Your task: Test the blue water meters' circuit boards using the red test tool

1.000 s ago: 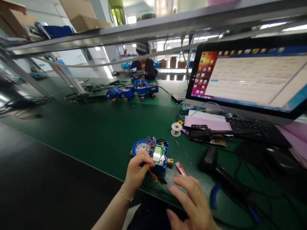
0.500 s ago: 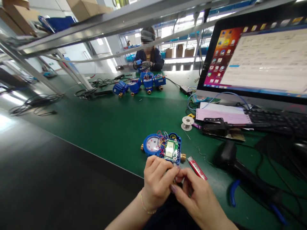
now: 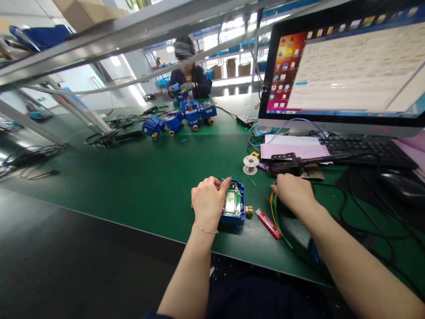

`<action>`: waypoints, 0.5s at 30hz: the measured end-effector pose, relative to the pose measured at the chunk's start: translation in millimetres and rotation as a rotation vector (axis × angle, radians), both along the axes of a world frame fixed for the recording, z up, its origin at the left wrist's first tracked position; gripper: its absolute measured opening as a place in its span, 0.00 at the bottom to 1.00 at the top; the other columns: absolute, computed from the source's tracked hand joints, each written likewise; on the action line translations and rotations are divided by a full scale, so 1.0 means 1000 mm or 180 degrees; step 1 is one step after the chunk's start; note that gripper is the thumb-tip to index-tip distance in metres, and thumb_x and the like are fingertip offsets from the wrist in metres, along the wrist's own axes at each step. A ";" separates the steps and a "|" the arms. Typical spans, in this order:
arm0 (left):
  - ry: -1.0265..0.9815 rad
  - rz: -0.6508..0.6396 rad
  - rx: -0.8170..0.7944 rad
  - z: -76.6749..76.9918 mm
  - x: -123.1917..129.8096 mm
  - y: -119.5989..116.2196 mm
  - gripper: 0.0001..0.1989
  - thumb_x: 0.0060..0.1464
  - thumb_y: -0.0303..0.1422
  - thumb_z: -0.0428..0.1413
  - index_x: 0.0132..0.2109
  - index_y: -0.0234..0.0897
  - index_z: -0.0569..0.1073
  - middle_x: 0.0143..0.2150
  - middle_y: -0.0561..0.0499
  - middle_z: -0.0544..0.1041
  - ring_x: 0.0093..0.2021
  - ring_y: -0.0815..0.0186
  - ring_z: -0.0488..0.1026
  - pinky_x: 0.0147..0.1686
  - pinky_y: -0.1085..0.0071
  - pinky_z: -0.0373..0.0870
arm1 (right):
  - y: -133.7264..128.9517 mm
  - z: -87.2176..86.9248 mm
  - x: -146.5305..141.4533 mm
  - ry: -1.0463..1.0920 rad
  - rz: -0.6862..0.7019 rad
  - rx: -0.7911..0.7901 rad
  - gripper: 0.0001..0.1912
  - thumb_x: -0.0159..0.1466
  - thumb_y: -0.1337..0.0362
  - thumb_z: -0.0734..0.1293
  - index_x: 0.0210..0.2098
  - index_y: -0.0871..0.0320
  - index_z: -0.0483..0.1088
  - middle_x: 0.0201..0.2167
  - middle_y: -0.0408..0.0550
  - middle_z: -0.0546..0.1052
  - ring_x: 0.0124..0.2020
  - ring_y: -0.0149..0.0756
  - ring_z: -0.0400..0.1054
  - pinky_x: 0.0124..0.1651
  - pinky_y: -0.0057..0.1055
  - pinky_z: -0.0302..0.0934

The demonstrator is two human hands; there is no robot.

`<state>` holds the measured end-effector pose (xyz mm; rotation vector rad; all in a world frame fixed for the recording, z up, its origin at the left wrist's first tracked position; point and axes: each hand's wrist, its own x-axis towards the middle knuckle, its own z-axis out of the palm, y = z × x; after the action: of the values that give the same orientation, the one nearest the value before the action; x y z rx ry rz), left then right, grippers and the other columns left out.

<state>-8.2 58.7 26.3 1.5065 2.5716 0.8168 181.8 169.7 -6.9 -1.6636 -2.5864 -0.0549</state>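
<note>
A blue water meter [image 3: 241,204] with an uncovered circuit board and small display [image 3: 230,201] lies on the green bench. My left hand [image 3: 207,199] is wrapped over its round dial end, hiding the dial, with the thumb along the board housing. A brass fitting [image 3: 249,211] sticks out at the meter's right. Further right, my right hand [image 3: 294,191] is closed, fingertips pinched at the upper ends of yellow and green wire leads [image 3: 275,210] that trail down the bench. Between the hands lies a red-and-white packet [image 3: 268,223].
A solder spool [image 3: 250,165] stands behind the meter. A black tool [image 3: 285,164] rests by pink paper [image 3: 292,151], near the keyboard [image 3: 361,148] and monitor [image 3: 341,71]. Several blue meters [image 3: 191,116] sit at the back, before a gloved co-worker [image 3: 189,73]. Cables run along the right.
My hands have separated: the left moved up onto the meter's dial, the right moved up and right. Yellow and green leads now show under the right hand. The view has shifted right.
</note>
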 end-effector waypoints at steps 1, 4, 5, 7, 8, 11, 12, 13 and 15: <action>-0.0188 -0.0039 0.0030 -0.002 -0.001 0.000 0.20 0.56 0.48 0.47 0.27 0.36 0.70 0.26 0.50 0.72 0.31 0.62 0.68 0.32 0.66 0.58 | -0.001 0.002 -0.006 0.0067 0.0061 0.0043 0.12 0.61 0.61 0.62 0.32 0.64 0.71 0.29 0.58 0.74 0.29 0.43 0.71 0.29 0.34 0.61; -0.0625 -0.0230 0.0389 -0.010 -0.003 -0.007 0.11 0.55 0.36 0.51 0.28 0.37 0.71 0.27 0.52 0.70 0.31 0.65 0.67 0.32 0.69 0.59 | -0.008 0.014 -0.025 0.0691 0.0640 0.0025 0.11 0.62 0.62 0.62 0.40 0.60 0.71 0.37 0.53 0.73 0.34 0.39 0.70 0.33 0.32 0.63; -0.0688 -0.0318 0.0549 -0.012 -0.002 -0.010 0.08 0.54 0.33 0.52 0.29 0.37 0.71 0.28 0.52 0.70 0.33 0.65 0.66 0.34 0.69 0.60 | -0.010 0.018 -0.032 0.1042 0.0947 -0.0072 0.11 0.62 0.64 0.62 0.41 0.60 0.71 0.38 0.52 0.73 0.35 0.37 0.70 0.35 0.32 0.63; -0.0698 -0.0473 0.0899 -0.017 0.000 -0.017 0.06 0.54 0.31 0.52 0.32 0.37 0.73 0.30 0.51 0.70 0.37 0.64 0.66 0.38 0.68 0.62 | -0.010 0.025 -0.045 0.1765 0.1576 -0.0400 0.11 0.61 0.67 0.62 0.43 0.60 0.70 0.39 0.50 0.73 0.37 0.34 0.68 0.41 0.33 0.63; -0.0666 -0.0544 0.1069 -0.020 0.002 -0.020 0.07 0.55 0.31 0.51 0.33 0.37 0.73 0.32 0.50 0.69 0.38 0.64 0.66 0.39 0.67 0.62 | -0.009 0.028 -0.050 0.2049 0.1845 -0.0605 0.12 0.61 0.68 0.62 0.44 0.60 0.70 0.40 0.49 0.73 0.39 0.33 0.68 0.44 0.33 0.62; -0.0561 -0.0648 0.1424 -0.027 0.006 -0.028 0.08 0.57 0.34 0.50 0.37 0.38 0.74 0.34 0.50 0.68 0.39 0.65 0.65 0.40 0.67 0.62 | -0.005 0.033 -0.064 0.2566 0.2484 -0.1408 0.15 0.60 0.69 0.63 0.47 0.59 0.69 0.46 0.47 0.73 0.48 0.32 0.65 0.53 0.34 0.57; -0.0557 -0.0651 0.1500 -0.029 0.007 -0.029 0.08 0.57 0.34 0.50 0.38 0.39 0.73 0.35 0.50 0.69 0.39 0.66 0.65 0.40 0.68 0.62 | -0.004 0.034 -0.067 0.2630 0.2622 -0.1719 0.16 0.60 0.68 0.64 0.48 0.59 0.68 0.46 0.46 0.73 0.48 0.32 0.65 0.54 0.34 0.57; -0.0580 -0.0653 0.1561 -0.030 0.007 -0.031 0.08 0.58 0.34 0.50 0.38 0.39 0.73 0.35 0.51 0.69 0.39 0.66 0.65 0.39 0.68 0.62 | -0.003 0.034 -0.070 0.2647 0.2715 -0.2014 0.16 0.60 0.66 0.64 0.47 0.60 0.69 0.45 0.46 0.74 0.47 0.32 0.66 0.53 0.33 0.58; -0.0714 -0.0618 0.1629 -0.031 0.007 -0.033 0.08 0.58 0.34 0.50 0.37 0.39 0.73 0.34 0.52 0.71 0.38 0.67 0.66 0.39 0.69 0.63 | -0.001 0.033 -0.074 0.2633 0.2787 -0.2465 0.15 0.60 0.64 0.65 0.45 0.61 0.70 0.39 0.45 0.76 0.41 0.31 0.69 0.47 0.30 0.61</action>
<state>-1.5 25.5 -4.4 1.6237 2.1099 1.5954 108.1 168.2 26.5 -0.2545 -2.4153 1.4382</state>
